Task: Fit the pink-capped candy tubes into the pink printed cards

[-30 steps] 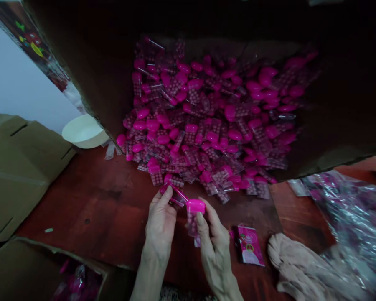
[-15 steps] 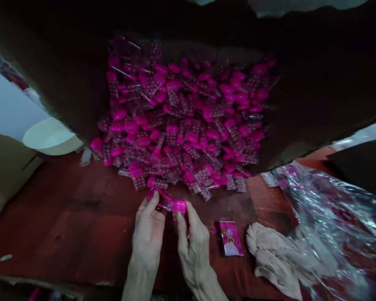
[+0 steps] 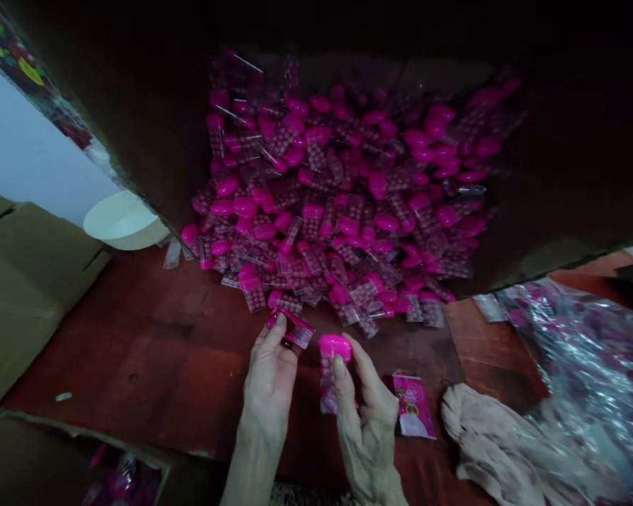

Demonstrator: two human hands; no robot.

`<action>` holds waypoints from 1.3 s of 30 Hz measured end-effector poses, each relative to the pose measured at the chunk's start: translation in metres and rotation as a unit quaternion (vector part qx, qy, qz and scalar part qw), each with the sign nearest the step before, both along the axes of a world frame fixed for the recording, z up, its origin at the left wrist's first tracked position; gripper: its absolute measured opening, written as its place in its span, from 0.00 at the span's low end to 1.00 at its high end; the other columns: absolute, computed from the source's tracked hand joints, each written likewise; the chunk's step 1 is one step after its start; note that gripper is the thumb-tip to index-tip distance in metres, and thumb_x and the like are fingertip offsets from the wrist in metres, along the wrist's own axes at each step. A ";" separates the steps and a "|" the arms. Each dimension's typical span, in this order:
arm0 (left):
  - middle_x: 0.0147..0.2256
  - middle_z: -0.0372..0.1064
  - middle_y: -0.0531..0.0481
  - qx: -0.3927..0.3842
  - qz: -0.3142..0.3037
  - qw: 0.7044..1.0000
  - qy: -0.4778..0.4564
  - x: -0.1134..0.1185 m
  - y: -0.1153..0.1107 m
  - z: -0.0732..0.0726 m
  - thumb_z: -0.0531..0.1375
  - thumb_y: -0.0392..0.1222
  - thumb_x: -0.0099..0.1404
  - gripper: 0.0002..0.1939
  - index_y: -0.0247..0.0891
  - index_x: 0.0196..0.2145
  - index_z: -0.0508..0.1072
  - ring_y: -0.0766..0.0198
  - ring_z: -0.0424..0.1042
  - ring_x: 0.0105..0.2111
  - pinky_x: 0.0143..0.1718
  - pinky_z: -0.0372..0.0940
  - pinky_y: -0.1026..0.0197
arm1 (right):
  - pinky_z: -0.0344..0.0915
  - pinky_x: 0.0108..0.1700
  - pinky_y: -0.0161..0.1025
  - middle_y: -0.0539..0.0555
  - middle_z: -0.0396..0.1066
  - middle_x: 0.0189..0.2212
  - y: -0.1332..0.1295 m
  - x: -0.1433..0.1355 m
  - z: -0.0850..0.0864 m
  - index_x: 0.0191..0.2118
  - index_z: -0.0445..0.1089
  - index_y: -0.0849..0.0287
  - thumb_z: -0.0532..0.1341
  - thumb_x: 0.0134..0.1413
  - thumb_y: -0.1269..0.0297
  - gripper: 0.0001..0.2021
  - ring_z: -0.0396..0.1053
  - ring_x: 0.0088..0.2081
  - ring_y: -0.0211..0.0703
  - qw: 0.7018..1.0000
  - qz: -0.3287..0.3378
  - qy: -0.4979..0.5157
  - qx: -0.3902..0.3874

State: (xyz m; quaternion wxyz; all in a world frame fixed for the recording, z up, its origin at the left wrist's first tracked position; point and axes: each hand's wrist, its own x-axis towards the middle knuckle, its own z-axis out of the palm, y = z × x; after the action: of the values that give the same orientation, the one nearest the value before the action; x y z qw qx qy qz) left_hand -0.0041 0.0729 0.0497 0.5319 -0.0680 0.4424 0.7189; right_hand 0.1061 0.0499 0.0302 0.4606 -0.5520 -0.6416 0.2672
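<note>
My left hand pinches a small pink wrapper sleeve between thumb and fingers; its far end looks see-through. In my right hand is a clear candy container with a bright pink cap, held upright, round candies showing inside. The two hands are a short way apart above the red table. Just beyond them spreads a large pile of similar pink-capped candy containers, lying at all angles. A pink printed packet rests on the table to the right of my right hand.
A big dark cardboard box surrounds the pile. On the left are a white bowl and another cardboard box. A beige cloth and crumpled clear plastic lie on the right. Below left, an open box holds pink items.
My hands have drawn apart: the sleeve in my left hand and the container in my right were close together before. The whole view has shifted, bringing the lower left box into sight.
</note>
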 end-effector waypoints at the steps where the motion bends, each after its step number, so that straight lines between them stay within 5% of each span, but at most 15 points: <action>1: 0.32 0.74 0.49 0.002 -0.003 1.000 0.007 0.000 -0.001 0.000 0.63 0.32 0.53 0.05 0.37 0.30 0.74 0.66 0.72 0.32 0.39 0.65 0.65 | 0.71 0.44 0.43 0.62 0.74 0.42 0.000 -0.001 0.000 0.50 0.66 0.64 0.54 0.58 0.64 0.16 0.74 0.42 0.49 1.000 0.005 -0.002 0.001; 11: 0.28 0.73 0.48 -0.034 0.005 0.995 -0.092 0.002 0.007 0.003 0.57 0.31 0.60 0.05 0.33 0.29 0.72 0.66 0.71 0.28 0.36 0.66 0.61 | 0.72 0.40 0.39 0.60 0.75 0.39 0.002 -0.005 0.002 0.48 0.67 0.63 0.54 0.59 0.66 0.14 0.75 0.38 0.46 0.999 0.028 -0.021 0.016; 20: 0.31 0.73 0.48 -0.025 0.003 0.996 -0.084 0.001 0.004 -0.003 0.60 0.31 0.57 0.03 0.33 0.31 0.73 0.64 0.72 0.32 0.42 0.65 0.59 | 0.72 0.40 0.42 0.61 0.75 0.41 0.002 -0.004 -0.001 0.50 0.66 0.63 0.53 0.59 0.65 0.15 0.75 0.38 0.47 0.999 0.019 -0.038 0.015; 39: 0.22 0.74 0.51 0.027 -0.023 0.998 -0.048 0.006 0.002 -0.009 0.67 0.33 0.47 0.04 0.33 0.23 0.75 0.69 0.71 0.23 0.31 0.64 0.67 | 0.72 0.39 0.40 0.61 0.75 0.40 0.004 0.002 -0.004 0.49 0.66 0.64 0.54 0.58 0.63 0.15 0.75 0.38 0.46 1.000 0.002 -0.025 -0.020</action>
State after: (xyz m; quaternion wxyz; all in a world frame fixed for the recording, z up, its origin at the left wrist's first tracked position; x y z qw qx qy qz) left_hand 0.0016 0.0753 0.0402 0.5707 -0.0771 0.3982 0.7140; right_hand 0.1081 0.0534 0.0260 0.4333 -0.5663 -0.6483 0.2668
